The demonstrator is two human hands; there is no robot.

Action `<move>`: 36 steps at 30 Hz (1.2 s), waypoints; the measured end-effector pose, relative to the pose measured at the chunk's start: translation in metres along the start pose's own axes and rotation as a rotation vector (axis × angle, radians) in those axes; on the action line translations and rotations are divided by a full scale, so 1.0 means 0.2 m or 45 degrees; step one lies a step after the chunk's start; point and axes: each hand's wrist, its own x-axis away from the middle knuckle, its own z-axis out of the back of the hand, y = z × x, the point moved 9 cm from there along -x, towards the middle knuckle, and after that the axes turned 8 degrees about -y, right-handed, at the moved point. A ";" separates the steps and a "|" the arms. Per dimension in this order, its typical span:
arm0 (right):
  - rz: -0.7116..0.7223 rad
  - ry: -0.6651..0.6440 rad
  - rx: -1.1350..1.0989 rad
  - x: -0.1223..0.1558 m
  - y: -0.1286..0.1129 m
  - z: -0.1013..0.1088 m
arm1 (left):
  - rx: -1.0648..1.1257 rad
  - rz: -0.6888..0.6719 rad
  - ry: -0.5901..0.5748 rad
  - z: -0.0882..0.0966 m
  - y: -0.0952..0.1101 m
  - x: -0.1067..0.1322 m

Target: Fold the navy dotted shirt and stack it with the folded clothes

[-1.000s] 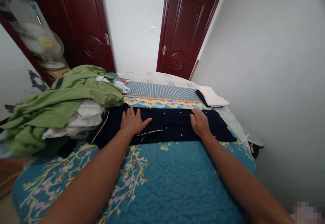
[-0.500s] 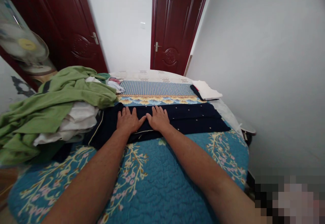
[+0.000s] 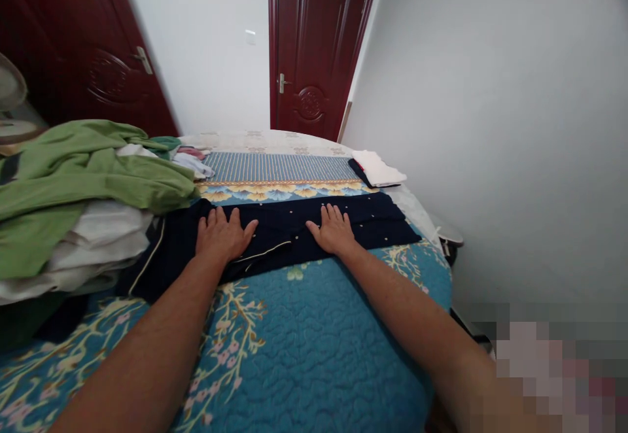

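The teal quilted bedspread (image 3: 304, 335) with its pale branch pattern covers the near part of the bed, and both bare forearms reach out over it. The left hand (image 3: 220, 235) and right hand (image 3: 332, 230) lie flat and well apart on a folded navy garment with cream piping and small pale dots (image 3: 289, 224). The fingers (image 3: 235, 218) of each hand are spread and released, pressing down without grasping anything. The garment lies across the middle of the bed, its left end against a heap of crumpled green cloth (image 3: 83, 171) and white laundry (image 3: 105, 230), and its right end short of the bed's right edge. Farther up are a blue striped bedspread panel (image 3: 279, 168) and, near the far right edge, a folded white cloth (image 3: 377, 167). Two dark red wooden doors (image 3: 314, 47) stand beyond. The heap could slump onto the garment's left end, and dragging palms could ruck its layers.
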 end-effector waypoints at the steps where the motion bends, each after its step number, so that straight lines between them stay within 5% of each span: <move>1: -0.044 -0.003 0.004 -0.01 0.09 0.01 | 0.004 -0.003 0.005 0.00 0.00 0.00; 9: -0.507 0.097 0.022 0.03 0.92 0.16 | -0.029 -0.006 0.015 -0.01 -0.01 -0.03; 13: -0.652 0.211 -0.005 0.10 1.15 0.21 | -0.045 -0.023 0.008 -0.02 -0.02 -0.04; 18: -0.741 0.481 -0.151 0.16 1.27 0.29 | -0.008 -0.143 0.095 0.09 0.05 0.00; 22: -0.695 0.582 -0.289 0.20 1.35 0.35 | 0.073 -0.540 0.209 0.18 0.31 0.13; 27: -0.634 0.648 -0.381 0.24 1.42 0.40 | 0.072 -0.742 -0.011 0.02 0.52 0.22; 36: -0.624 0.642 -0.413 0.20 1.49 0.43 | 0.013 -0.728 -0.067 -0.05 0.49 0.19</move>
